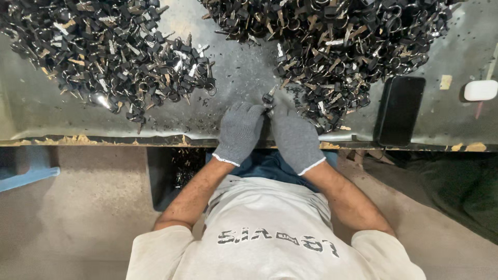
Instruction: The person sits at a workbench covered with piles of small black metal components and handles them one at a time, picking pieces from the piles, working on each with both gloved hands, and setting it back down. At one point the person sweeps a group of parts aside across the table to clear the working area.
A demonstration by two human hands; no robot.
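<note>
We see the left hand (239, 129) and the right hand (293, 136), both in grey knit gloves, brought together at the near edge of the surface (41, 103), fingers curled narrow around a single key (269, 97) with a black head whose metal blade points up and away from the body. Both hands appear closed on this one key, the left pinching from the side and the right cupping it from below, though the gloves hide the exact finger placement. We judge the step in hand to be the working of one key taken from the stock, perhaps trimming or checking its black head; the dark crumbs scattered on the surface just beyond the hands suggest trimmed waste, though we cannot be sure. The next move, in our judgement, calls for a firm pinch on the small head and a clean release to one side, so that the piece joins the proper heap. Just beside the right hand lies the right pile of keys (337, 46), its nearest pieces almost touching the glove; the left pile of keys (104, 57) lies well apart, across a bare strip. Further right, a black phone (399, 110) lies flat near the edge, and a small white case (481, 90) lies beyond it. Below the surface edge we see a dark bin (171, 176) holding more scraps.
</note>
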